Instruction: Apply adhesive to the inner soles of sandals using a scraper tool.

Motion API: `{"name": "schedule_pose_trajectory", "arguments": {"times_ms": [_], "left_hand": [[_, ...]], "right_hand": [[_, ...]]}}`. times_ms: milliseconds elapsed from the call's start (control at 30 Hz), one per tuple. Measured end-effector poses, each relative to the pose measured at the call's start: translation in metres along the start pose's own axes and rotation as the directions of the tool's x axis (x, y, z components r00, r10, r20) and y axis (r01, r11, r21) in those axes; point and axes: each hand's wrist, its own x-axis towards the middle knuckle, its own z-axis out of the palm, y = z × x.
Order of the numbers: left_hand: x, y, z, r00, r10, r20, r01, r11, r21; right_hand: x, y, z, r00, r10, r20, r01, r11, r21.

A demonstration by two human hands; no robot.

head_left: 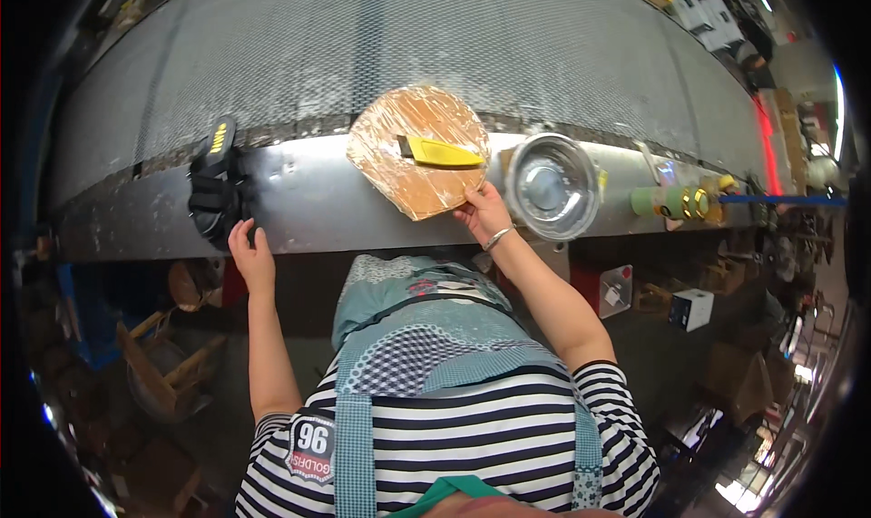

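Head view | right hand (484, 214) pinches the tan disc (392, 169) by its lower-right edge, disc spreading up-left over metal bench (304, 187) | yellow tool (445, 152) on it, lying left-right (dark end left), nearer this hand | left hand (253, 255) empty, fingers parted.

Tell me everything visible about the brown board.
The brown board is flat and roughly round, with a blunt corner nearest the person. It looks like cardboard under glossy, streaked clear film or tape. It is over the metal ledge and mesh, roughly level. A yellow tool rests on it; the right hand pinches its near-right edge.
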Motion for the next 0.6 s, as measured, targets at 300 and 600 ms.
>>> {"name": "schedule_pose_trajectory", "arguments": {"times_ms": [300,600], "left_hand": [[0.027,0.021,-0.048,0.954,0.241,-0.177,-0.160,0.912,0.379],[0.139,-0.009,-0.052,0.958,-0.287,0.021,0.261,0.899,0.351]], "right_hand": [[-0.011,-0.013,0.002,0.998,-0.069,0.011,-0.013,-0.330,-0.944],[0.055,-0.014,0.075,0.886,-0.232,0.402,0.234,-0.525,-0.819]]}}
